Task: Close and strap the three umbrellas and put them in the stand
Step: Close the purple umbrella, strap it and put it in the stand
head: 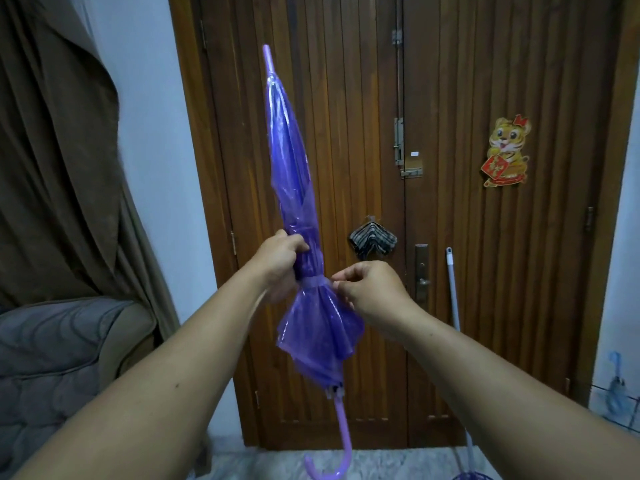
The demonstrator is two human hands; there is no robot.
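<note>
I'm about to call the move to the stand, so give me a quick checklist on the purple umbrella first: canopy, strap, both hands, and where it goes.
1. Canopy closed: the purple umbrella is folded along its shaft, tip up, hooked handle down. ok.
2. Strap round the canopy: the strap wraps the folds as a band. ok.
3. Strap fastened: the right hand pinches its end, and the fastener is hidden. cannot tell.
4. Firm hold: the left hand grips the canopy just above the strap. ok.
5. Lower canopy tidy: below the strap the folds flare out loosely. not ok.
6. Stand in sight: only a wire frame holding a blue handle shows at the right edge. cannot tell.
</note>
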